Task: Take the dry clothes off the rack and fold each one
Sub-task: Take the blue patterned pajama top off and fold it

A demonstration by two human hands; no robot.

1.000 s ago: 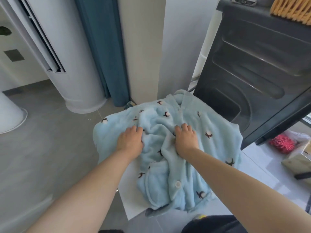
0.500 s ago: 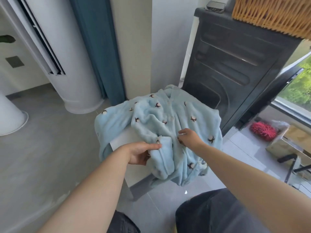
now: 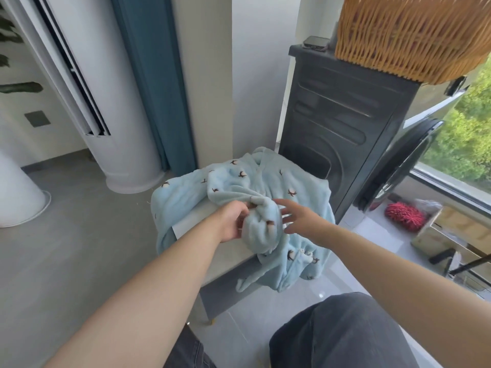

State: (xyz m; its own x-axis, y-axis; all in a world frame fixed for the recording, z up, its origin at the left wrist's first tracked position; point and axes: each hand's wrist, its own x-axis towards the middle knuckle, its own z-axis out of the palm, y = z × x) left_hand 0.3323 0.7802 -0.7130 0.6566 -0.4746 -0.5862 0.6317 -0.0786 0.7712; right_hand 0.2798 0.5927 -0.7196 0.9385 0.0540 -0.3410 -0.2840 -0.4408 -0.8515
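Since half a second earlier, our right hand (image 3: 297, 217) had let go of the fleece pyjama top (image 3: 300, 187) and our left hand (image 3: 233, 221) had gathered a fold of it into a bunch. Largest in view was the dark grey washing machine (image 3: 340, 123) with a wicker basket (image 3: 411, 35) on top, then the white tower air conditioner (image 3: 114, 115) and the blue curtain (image 3: 154, 83) beside it. Before the machine stood a small white table (image 3: 194, 221); the pale blue top lay crumpled over it, one edge hanging off the near side. Our left fingers were curled round the bunched fold. Our right fingers were spread and held nothing, just beside that fold. A red bristly brush (image 3: 405, 216) lay on the floor by the window.
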